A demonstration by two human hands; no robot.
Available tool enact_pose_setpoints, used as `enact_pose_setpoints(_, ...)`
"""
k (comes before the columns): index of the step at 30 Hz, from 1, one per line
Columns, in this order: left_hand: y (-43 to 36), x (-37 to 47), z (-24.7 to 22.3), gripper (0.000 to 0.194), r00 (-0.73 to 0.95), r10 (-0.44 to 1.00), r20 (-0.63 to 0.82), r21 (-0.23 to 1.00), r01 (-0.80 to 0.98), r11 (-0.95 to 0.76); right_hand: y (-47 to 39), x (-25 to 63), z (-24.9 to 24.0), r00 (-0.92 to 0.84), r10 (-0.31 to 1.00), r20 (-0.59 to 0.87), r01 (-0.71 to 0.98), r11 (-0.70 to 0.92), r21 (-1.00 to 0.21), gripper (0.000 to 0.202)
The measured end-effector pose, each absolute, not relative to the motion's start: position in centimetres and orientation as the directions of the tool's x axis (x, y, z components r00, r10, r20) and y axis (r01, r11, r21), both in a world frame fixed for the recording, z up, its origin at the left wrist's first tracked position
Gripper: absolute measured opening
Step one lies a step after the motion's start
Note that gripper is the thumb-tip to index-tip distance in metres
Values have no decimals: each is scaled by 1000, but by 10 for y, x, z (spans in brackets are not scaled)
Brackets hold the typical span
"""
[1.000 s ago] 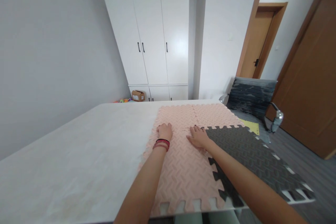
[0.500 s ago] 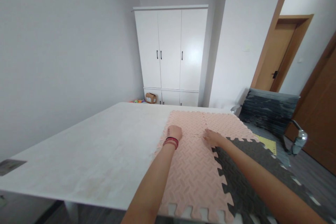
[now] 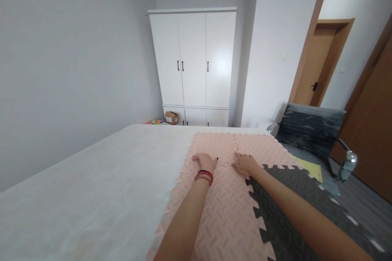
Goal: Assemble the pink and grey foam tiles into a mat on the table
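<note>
Pink foam mat tiles (image 3: 226, 208) with toothed edges lie joined on the white table (image 3: 101, 195). A dark grey foam tile (image 3: 294, 189) adjoins them on the right. My left hand (image 3: 206, 162), with red and dark bands (image 3: 204, 175) at the wrist, rests on the pink tiles left of a crosswise seam, thumb out from the fingers. My right hand (image 3: 245, 164) lies on the pink tiles where the seams meet, its fingers stretched out and pressing down. Neither hand grips anything. Part of the grey tile is hidden under my right forearm.
A chair with a dark back (image 3: 309, 130) and a yellow foam piece (image 3: 310, 168) on its seat stands to the right. Behind the table are a white cabinet (image 3: 194, 57), a cardboard box (image 3: 172, 118) and colourful small items (image 3: 155, 122). A wall borders the left.
My left hand has gone from bent, tucked fingers to a spread hand with the thumb out. My right hand stays near the seams, fingers flatter. The view has shifted slightly.
</note>
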State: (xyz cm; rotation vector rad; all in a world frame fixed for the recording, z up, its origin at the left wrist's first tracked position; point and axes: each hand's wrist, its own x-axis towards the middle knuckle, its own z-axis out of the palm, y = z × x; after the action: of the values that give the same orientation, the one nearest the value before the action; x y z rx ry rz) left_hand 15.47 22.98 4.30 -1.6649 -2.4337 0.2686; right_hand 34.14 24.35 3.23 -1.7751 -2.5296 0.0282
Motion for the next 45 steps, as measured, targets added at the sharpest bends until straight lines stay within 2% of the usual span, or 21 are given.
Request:
enact_pose_setpoints(4,228,156,46,48,-381,923,53,-254,889,382,260,336,34,-346,933,103,935,352,-48,65)
enact_pose_setpoints(11,235,155,49,53,-416,909,26,-277,871,406,269,327,15,-324,939,113,940,333,-78,66)
enact_pose_setpoints(16,243,157,49,57,-459,889,-3,-290,851,438,283,335,26,-316,943,101,943,324,-80,60)
enact_pose_setpoints(20,241,159,46,69,-477,879,13,-291,839,460,301,334,34,-280,950,141,953,292,-78,55)
enact_pose_setpoints(25,244,159,40,87,-482,876,19,-301,833,465,311,320,18,-228,966,126,964,242,-109,59)
enact_pose_setpoints(29,251,160,39,80,-510,860,-17,-295,824,483,317,321,12,-226,969,96,965,236,-117,61)
enact_pose_setpoints(32,254,160,41,73,-527,849,-41,-287,820,495,325,327,18,-222,971,93,966,232,-112,53)
enact_pose_setpoints(34,255,159,40,76,-532,845,-53,-281,820,499,330,330,21,-208,969,131,969,223,-103,51)
enact_pose_setpoints(37,257,156,37,90,-530,846,-56,-275,823,497,337,328,18,-207,959,192,969,229,-96,54)
enact_pose_setpoints(40,261,155,33,99,-522,850,-66,-279,828,487,344,322,9,-202,962,185,969,224,-108,57)
enact_pose_setpoints(45,267,159,33,94,-569,814,-117,-308,800,515,362,314,8,-175,974,144,975,192,-115,55)
